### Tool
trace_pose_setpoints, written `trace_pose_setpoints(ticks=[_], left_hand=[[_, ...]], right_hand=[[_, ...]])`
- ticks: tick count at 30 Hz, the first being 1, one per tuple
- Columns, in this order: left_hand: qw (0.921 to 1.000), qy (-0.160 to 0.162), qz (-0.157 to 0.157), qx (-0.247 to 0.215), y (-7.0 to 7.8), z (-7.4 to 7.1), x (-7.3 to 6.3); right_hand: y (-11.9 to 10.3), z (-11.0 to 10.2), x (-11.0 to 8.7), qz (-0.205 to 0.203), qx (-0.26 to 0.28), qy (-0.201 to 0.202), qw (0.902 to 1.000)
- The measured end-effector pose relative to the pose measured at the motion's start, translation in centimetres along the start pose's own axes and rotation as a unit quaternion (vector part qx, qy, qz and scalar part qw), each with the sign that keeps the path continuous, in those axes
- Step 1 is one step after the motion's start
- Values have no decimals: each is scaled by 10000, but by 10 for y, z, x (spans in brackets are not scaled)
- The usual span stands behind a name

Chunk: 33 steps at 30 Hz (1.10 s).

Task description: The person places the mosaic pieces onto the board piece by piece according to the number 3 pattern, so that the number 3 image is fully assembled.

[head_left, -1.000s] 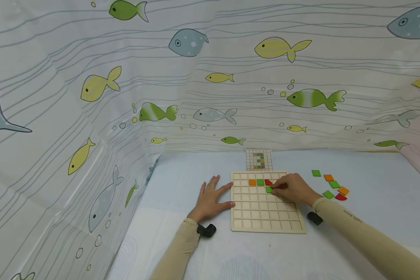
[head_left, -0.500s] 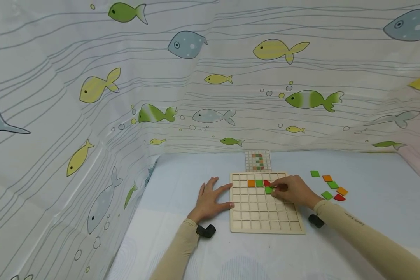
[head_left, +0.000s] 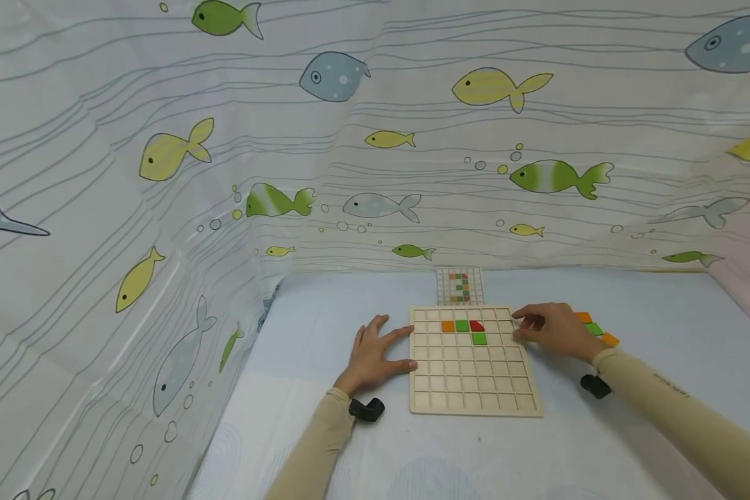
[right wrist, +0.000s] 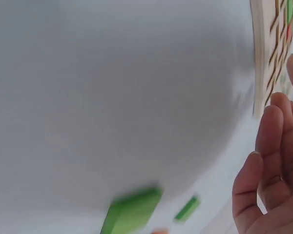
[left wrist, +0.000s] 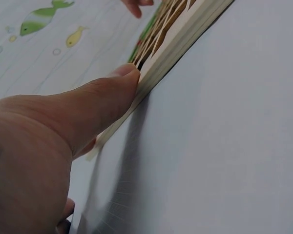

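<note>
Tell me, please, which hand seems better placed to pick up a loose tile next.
The right hand, most likely: it is near the loose tiles, and no tile shows in its grasp. The left hand is across the wooden board from them, touching the board's left edge.

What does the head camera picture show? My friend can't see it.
A left hand touches the left edge of a pale wooden grid board; a right hand is near its right edge. On it lie one orange square tile, two green square tiles and one red rounded tile.
</note>
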<state>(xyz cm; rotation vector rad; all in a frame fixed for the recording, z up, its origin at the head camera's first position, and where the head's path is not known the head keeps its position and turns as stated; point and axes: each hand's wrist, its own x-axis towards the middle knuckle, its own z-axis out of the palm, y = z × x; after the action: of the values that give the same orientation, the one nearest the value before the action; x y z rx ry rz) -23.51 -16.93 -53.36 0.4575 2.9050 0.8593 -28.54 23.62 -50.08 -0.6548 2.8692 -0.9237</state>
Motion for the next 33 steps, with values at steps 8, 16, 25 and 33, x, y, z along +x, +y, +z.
trace_pose_setpoints(ticks=[8,16,25,33], left_hand=[[9999,71,-14,-148,-1,1,2],[9997,84,-15,-250,-2,3,3],[9998,77,-29,-181,-1,2,2],[9999,22,-45,-153,-4,3,2]], right_hand=[[31,-35,-15,137,-385,43,9992],[68,-64,-39,954,-482,-13,9943],[98,-79,-57,1423,-491,-80,9886],[101,-70,-56,1412,-424,-46,9891]])
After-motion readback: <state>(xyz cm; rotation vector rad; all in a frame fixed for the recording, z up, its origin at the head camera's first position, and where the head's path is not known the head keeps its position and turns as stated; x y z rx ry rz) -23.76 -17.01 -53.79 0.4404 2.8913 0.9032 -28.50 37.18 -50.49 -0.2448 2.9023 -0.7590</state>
